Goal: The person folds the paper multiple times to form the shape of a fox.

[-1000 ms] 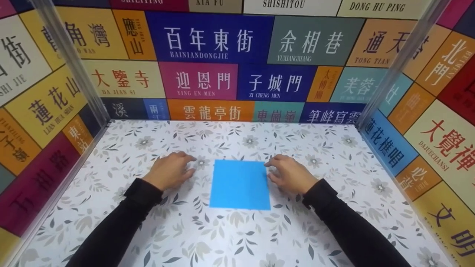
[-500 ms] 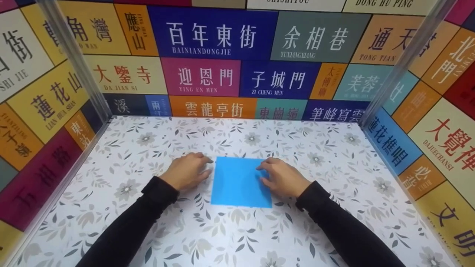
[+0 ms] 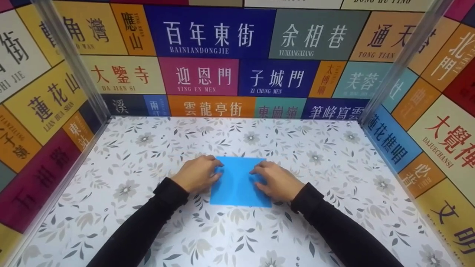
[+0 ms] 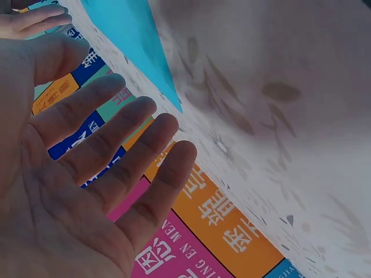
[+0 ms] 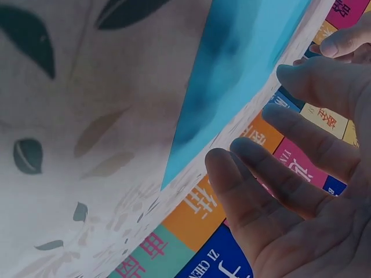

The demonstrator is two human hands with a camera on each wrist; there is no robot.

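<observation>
A square sheet of blue paper lies flat on the table in the head view. My left hand is over its left edge, with thumb and fingertips overlapping the paper. Over the right edge, my right hand reaches in from the other side. Both wrist views show loosely spread, relaxed fingers: the left hand and the right hand each have nothing in their grasp. The blue sheet appears beyond the fingertips in the left wrist view and under them in the right.
The tabletop has a white covering printed with grey leaves and flowers. Colourful panels with Chinese place names form a back wall and side walls. Clear posts stand at the back corners.
Both hands have moved inward toward each other, the left one farther, from beside the paper to over its left edge. The paper stays in place.
</observation>
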